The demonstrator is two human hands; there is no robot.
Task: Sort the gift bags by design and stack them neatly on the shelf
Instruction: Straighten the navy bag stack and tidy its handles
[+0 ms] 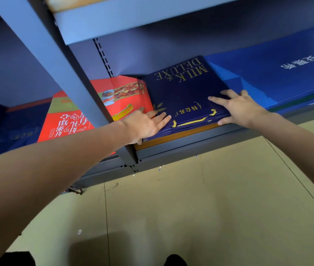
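A stack of dark navy gift bags (183, 91) printed "MILK DELUXE" in gold, with gold rope handles, lies flat on the shelf board (181, 134). My left hand (144, 125) presses on the stack's front left corner, fingers spread over the top bag, thumb at the edge. My right hand (240, 108) lies flat on the stack's front right corner, with its thumb against the front edge. A stack of red gift bags (127, 95) sits just left of the navy stack, touching it. Bright blue gift bags (279, 73) with white characters lie to the right.
A grey metal upright (71, 77) crosses in front of the red bags, and my left arm reaches past it. More red and dark blue bags (18, 127) lie in the left bay. An upper shelf (114, 22) hangs overhead. Beige tiled floor (210, 208) lies below.
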